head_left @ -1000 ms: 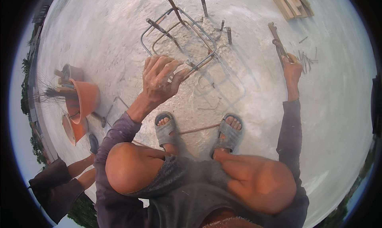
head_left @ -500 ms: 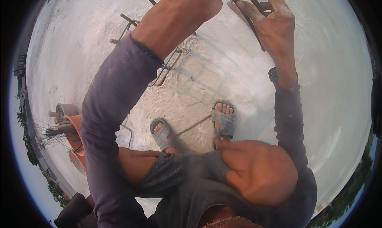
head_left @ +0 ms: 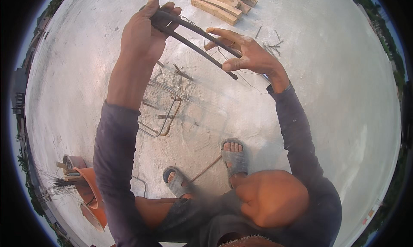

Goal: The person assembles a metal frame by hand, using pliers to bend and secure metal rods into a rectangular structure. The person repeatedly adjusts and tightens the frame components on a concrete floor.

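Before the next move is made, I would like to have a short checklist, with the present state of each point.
1. Metal tool supported: ok; the left hand holds its joined end.
2. Tool's two handles apart: ok; a gap shows between them.
3. Right hand closed around the handles: not ok; its thumb and fingers are spread.
4. Thin wire away from the right hand: not ok; it runs close by the fingers.
5. Wire fastened to the tool: cannot tell.
6. Sandals on both feet: ok; a thin rod lies between them.
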### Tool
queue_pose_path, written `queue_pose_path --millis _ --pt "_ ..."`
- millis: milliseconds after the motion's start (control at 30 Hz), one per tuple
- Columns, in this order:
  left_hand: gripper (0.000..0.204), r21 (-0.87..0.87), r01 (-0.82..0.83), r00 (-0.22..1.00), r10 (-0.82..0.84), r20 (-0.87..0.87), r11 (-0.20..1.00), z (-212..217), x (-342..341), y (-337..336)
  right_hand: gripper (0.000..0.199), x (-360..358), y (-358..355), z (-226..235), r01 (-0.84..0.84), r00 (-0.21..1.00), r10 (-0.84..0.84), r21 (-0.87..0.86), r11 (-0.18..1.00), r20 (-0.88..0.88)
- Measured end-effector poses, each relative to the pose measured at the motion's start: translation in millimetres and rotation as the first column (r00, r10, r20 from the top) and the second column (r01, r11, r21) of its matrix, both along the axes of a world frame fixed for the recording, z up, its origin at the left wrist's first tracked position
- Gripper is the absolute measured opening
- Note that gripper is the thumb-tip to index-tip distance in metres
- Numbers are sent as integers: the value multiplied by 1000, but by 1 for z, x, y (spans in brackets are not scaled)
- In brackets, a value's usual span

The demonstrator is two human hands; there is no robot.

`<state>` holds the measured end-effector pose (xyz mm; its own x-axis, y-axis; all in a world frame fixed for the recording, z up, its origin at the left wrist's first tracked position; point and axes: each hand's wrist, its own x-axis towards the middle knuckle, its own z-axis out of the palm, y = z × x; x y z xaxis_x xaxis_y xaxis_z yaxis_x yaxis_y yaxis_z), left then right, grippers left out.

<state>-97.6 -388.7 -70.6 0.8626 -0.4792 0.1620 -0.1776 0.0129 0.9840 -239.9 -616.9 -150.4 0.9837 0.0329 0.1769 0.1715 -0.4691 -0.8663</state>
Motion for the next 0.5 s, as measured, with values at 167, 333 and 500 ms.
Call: queue_pose_path --millis 167,333,500 --pt "35 -489 -233 956 105 -275 841 7 14 -6 91 -12 6 -2 -72 981 150 482 873 -125" --pt "33 -256 -161 959 212 189 953 19 9 -3 38 -43 -10 13 39 977 -1 173 984 -213" --pt "43 217 -29 975 -21 223 976 29 0 15 28 -52 -62 36 187 973 -150 223 957 -174"
